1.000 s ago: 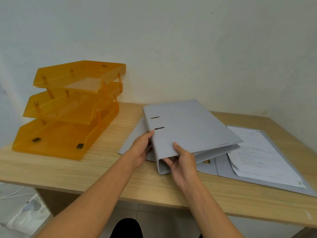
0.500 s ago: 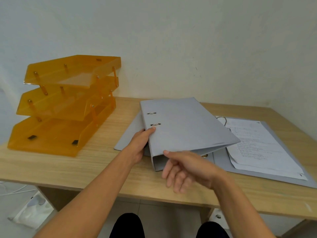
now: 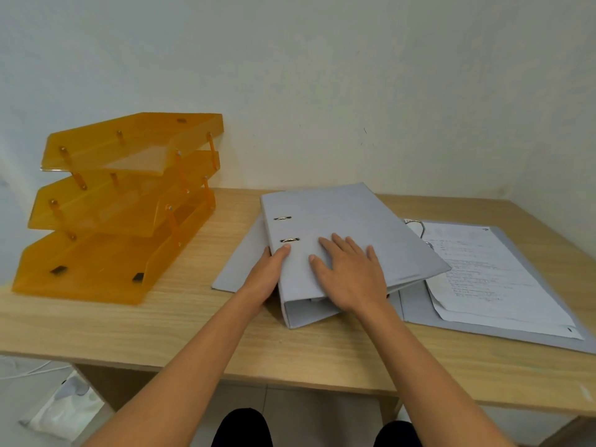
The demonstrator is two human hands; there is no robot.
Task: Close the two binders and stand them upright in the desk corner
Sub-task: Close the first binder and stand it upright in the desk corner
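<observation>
A smooth grey cardboard binder, lying on the pale wooden desk, is being pressed flat by the right hand, fingers spread. Its spine edge is being gripped by the left hand. Beside it, a second grey binder with white paper sheets is being left open.

1. A grey closed binder is laid flat near the desk's middle, its spine toward the front edge.
2. A grey open binder is spread flat toward the right edge, printed sheets on its rings.

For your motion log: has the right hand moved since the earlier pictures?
Yes. The right hand went from the binder's near spine edge up onto its cover, farther from the desk's front edge.
</observation>
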